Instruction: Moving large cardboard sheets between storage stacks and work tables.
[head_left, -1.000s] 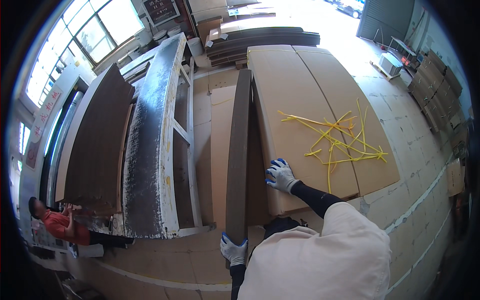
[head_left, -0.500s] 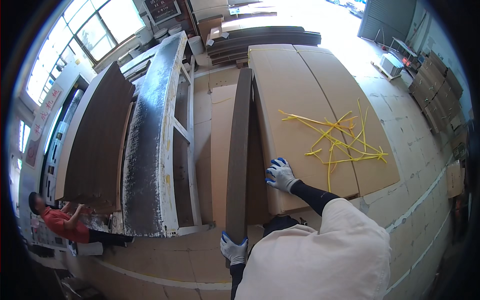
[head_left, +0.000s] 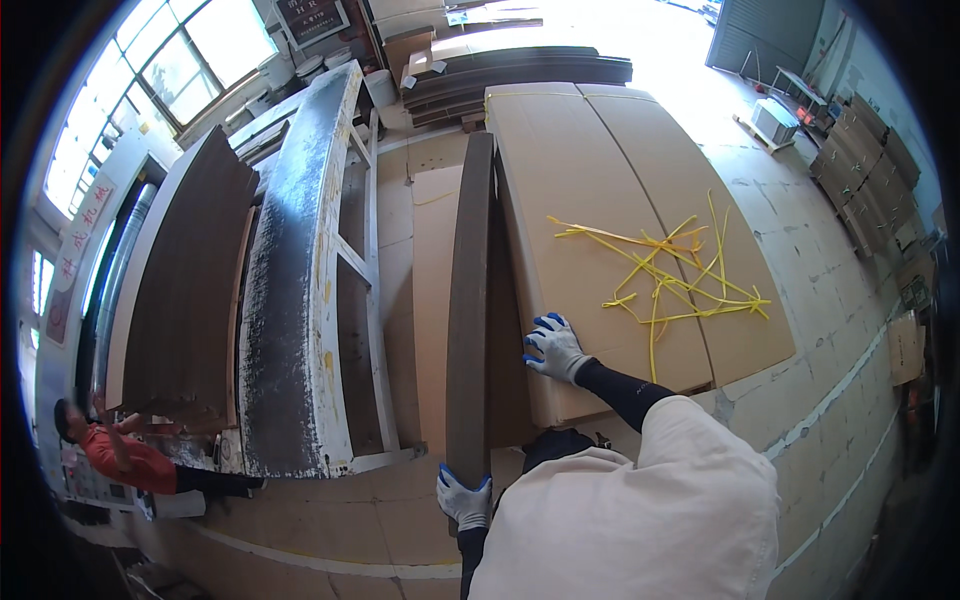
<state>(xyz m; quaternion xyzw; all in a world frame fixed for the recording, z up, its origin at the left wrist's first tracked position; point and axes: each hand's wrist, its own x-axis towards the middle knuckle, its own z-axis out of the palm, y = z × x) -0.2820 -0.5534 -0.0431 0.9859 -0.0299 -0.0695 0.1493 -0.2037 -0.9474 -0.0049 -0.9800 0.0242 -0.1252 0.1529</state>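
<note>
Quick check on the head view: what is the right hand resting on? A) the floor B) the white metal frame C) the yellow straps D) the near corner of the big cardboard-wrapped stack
D: the gloved right hand lies flat on the near left corner of the cardboard-wrapped stack, apart from the yellow straps, while the left hand grips the near end of the dark board standing on edge.

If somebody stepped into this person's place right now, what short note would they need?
Left hand, gloved, grips the near end of the long dark wooden board, which stands on edge.
Right hand, gloved, rests flat on the near corner of the big flat cardboard-wrapped stack.
Loose yellow plastic straps lie on top of that stack.
Board is up on edge beside the stack; it is not laid down anywhere.
</note>
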